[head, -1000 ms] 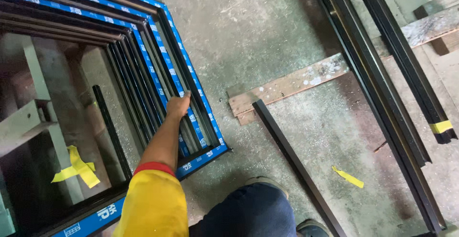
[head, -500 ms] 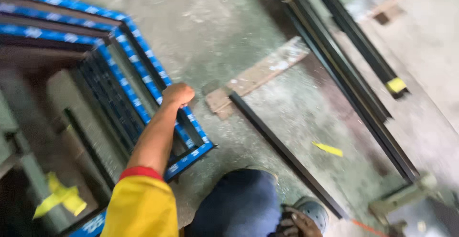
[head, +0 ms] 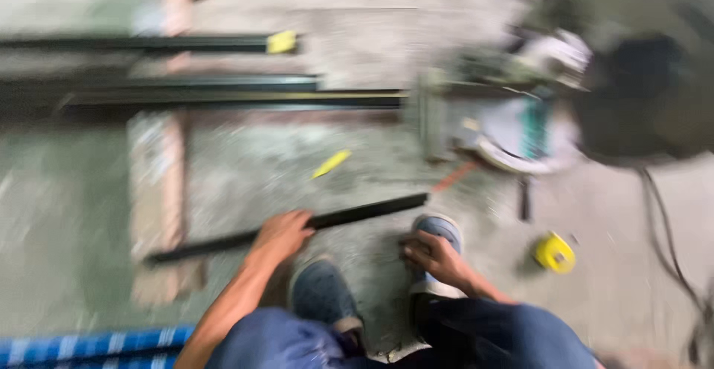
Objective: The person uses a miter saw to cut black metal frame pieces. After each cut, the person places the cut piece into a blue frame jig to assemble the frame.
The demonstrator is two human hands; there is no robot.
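Black bar: long, thin, matte metal, flat on rough grey concrete floor, just ahead of two blue shoes. Left hand closed around its middle. Right hand bare beside bar's right end, fingers curled on a shoe toe, holding nothing; grip blurred. Past bar: yellow scrap, pale wooden plank underneath its left end, longer black rails beyond. Right of bar: chop saw, yellow tape measure, cable. Earlier: left hand on blue-taped frames, bar untouched.
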